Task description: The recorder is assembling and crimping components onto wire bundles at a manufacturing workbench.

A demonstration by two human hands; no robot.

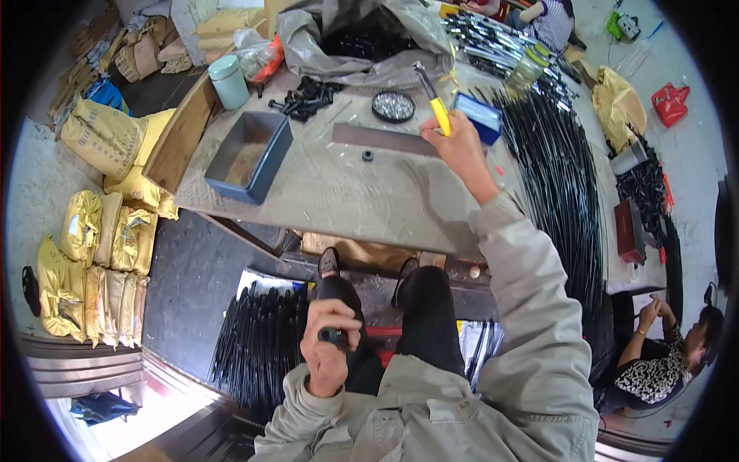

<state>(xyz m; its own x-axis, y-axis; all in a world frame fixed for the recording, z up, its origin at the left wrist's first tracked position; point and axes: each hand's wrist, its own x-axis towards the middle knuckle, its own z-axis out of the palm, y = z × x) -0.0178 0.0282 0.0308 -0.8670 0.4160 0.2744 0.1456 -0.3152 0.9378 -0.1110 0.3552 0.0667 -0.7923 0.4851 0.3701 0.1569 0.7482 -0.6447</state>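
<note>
My right hand (466, 156) is closed round the yellow handle of a small hammer (439, 114), raised over the far part of the workbench (331, 181). The hammer's metal head points away from me. Over my lap, my left hand (326, 366) grips a black cylindrical piece (333, 336) with its round end showing; the rest of it is hidden. A flat metal bar (377, 138) lies on the bench beneath my right hand. Just in front of the bar sits a small black ring-shaped part (367, 155). Beyond it is a round black dish (392, 121) of small shiny metal pieces.
A blue-grey bin (269, 163), a pale green canister (228, 82) and black parts (305, 98) stand left. Bundled black rods (550, 169) fill the bench's right side; more rods (258, 346) are by my legs. Another person (654, 362) sits at right.
</note>
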